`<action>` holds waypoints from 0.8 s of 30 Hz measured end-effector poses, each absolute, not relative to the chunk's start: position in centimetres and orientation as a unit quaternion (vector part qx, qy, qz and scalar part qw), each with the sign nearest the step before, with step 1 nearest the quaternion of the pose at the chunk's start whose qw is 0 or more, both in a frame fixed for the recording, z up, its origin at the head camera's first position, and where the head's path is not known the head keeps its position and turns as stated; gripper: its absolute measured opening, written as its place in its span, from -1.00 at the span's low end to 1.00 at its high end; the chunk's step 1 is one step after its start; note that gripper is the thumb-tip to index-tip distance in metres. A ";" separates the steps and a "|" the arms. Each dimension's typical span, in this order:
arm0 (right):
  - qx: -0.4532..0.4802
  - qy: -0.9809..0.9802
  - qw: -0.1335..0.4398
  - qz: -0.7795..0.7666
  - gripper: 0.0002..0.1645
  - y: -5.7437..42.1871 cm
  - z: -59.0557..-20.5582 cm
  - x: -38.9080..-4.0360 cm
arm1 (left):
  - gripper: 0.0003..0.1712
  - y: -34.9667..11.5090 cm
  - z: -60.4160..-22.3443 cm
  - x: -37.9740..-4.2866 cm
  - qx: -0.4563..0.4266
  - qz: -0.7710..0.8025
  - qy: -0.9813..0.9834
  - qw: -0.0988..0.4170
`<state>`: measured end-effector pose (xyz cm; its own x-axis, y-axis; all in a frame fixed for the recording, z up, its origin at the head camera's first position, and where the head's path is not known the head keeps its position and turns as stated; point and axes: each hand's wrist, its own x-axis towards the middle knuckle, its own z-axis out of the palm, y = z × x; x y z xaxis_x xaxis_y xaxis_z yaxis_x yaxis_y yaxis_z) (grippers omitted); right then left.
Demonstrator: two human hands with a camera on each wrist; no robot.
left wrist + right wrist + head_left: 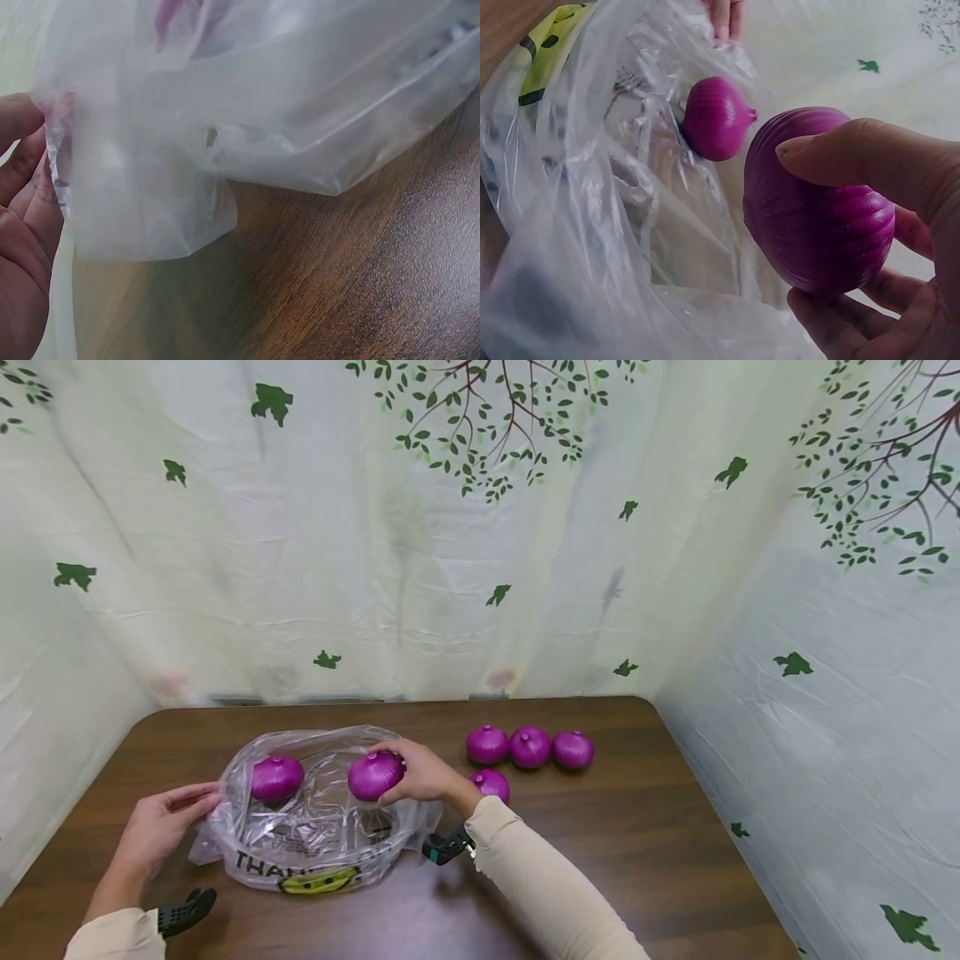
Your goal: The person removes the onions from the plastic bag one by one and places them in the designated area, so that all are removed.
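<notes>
A clear plastic bag point(322, 827) with printed lettering and a yellow patch lies spread wide on the wooden table. At its left edge my left hand point(161, 822) pinches the plastic between thumb and fingers, as the left wrist view shows the bag's edge point(60, 150) at the fingertips. One purple onion point(277, 778) sits inside the bag on the left. My right hand point(423, 770) grips a second purple onion point(374, 776) over the bag's right part, thumb on one side and fingers on the other point(817, 217).
Right of the bag, three purple onions point(529, 747) stand in a row on the table point(637, 852). Another onion point(491, 784) lies nearer, partly covered by my right forearm. A leaf-printed curtain point(450, 568) hangs behind the table and along its sides.
</notes>
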<state>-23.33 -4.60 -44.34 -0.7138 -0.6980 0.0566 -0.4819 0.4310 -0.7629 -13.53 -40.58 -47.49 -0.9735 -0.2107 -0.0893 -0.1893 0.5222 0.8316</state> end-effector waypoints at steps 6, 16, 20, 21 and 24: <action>-0.344 0.833 0.144 -0.409 -0.14 -3.5 -43.9 -23.6 | -0.30 -40.6 -47.4 -13.6 0.117 -0.471 -0.874 0.010; -0.336 0.826 0.156 -0.424 -0.12 -1.6 -42.8 -23.6 | -0.30 -40.8 -47.4 -13.6 0.120 -0.462 -0.879 0.010; -0.341 0.825 0.158 -0.421 -0.12 -1.1 -42.5 -23.7 | -0.33 -40.7 -47.5 -13.6 0.120 -0.466 -0.877 0.008; -0.340 0.826 0.159 -0.421 -0.12 -1.0 -42.4 -23.7 | -0.33 -40.7 -47.5 -13.6 0.118 -0.468 -0.876 0.008; -0.338 0.826 0.160 -0.423 -0.11 -0.6 -42.4 -23.7 | -0.34 -40.7 -47.5 -13.6 0.120 -0.470 -0.875 0.007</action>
